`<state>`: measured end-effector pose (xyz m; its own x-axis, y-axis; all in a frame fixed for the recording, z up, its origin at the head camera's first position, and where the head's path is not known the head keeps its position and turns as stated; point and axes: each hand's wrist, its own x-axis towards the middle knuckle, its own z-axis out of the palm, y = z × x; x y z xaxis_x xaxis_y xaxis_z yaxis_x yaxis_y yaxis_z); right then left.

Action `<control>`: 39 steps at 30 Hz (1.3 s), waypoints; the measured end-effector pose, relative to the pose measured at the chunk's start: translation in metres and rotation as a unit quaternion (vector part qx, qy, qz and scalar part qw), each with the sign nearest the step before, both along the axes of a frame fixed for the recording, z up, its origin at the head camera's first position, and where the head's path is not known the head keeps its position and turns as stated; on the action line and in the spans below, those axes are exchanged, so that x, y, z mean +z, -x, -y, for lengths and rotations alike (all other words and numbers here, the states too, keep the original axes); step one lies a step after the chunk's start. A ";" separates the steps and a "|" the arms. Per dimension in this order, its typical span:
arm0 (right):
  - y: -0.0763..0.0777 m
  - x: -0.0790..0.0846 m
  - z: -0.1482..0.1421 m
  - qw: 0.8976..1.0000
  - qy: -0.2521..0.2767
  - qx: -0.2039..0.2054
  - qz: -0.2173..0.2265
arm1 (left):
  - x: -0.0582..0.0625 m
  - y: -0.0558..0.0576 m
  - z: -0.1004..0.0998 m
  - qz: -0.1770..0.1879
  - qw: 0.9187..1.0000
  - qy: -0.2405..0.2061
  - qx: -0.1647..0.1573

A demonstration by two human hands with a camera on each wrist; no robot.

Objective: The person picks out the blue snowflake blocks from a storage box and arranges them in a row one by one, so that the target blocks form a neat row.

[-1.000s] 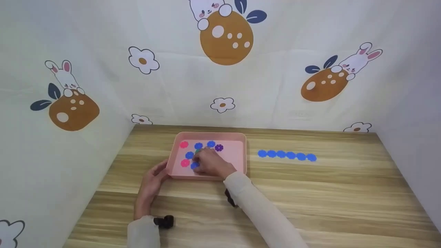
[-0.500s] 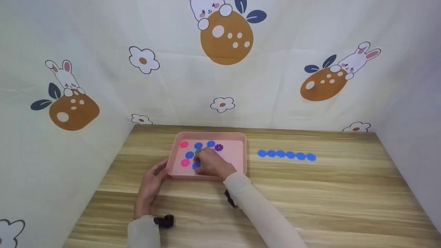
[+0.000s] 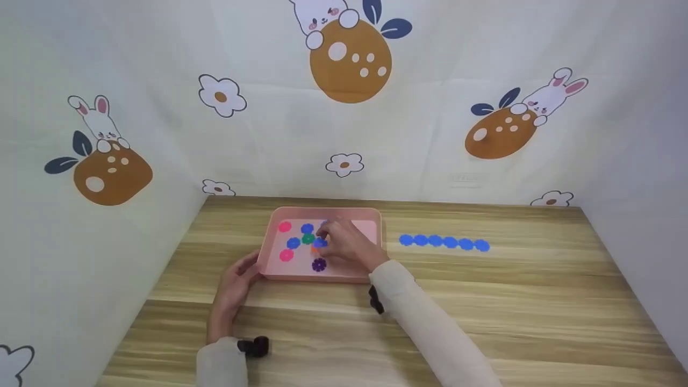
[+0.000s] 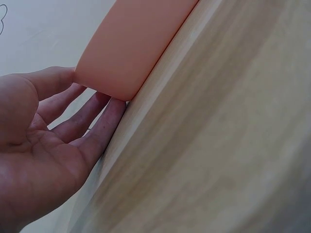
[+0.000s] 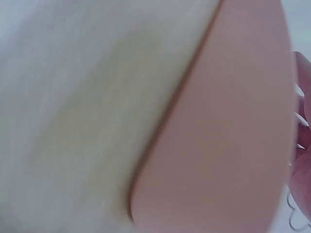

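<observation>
My right hand [image 3: 346,242] is over the pink tray [image 3: 352,278], pinching a blue flower-shaped disc [image 3: 320,243] between thumb and fingers. In the tray, to the left of that hand, lie a green disc [image 3: 308,239], two blue discs, one of them the upper blue disc [image 3: 307,228], and two pink discs, including the lower pink disc [image 3: 286,255]. A dark purple disc [image 3: 319,264] lies just below the hand, and part of an orange disc [image 3: 314,249] peeks out. My left hand [image 4: 53,131] touches the tray's near left corner from outside, its fingers fairly straight.
Right of the tray, several blue discs [image 3: 443,242] lie joined or touching in a row on the wooden table [image 3: 484,312]. A patterned cloth [image 3: 279,134] stands behind and beside the table. The right wrist view shows the tray's outer wall [image 5: 218,131].
My right hand has lifted and moved right and slightly away, with a blue disc in its fingers. The green disc and a dark purple disc have come into view. The left hand stays put.
</observation>
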<state>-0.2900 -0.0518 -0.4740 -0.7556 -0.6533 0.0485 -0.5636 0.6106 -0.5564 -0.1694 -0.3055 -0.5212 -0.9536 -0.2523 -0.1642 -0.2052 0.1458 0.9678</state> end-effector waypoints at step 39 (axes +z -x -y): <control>-0.002 -0.009 -0.213 0.982 0.033 -0.176 -0.067 | 0.005 0.000 0.000 0.043 0.999 0.027 -0.015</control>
<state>-0.2876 0.1617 -0.4828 -0.9177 -0.3455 0.1961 -0.3954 0.7451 -0.5371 -0.1692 -0.3059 -0.5161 -0.9436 -0.2346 -0.2336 -0.2828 0.2044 0.9371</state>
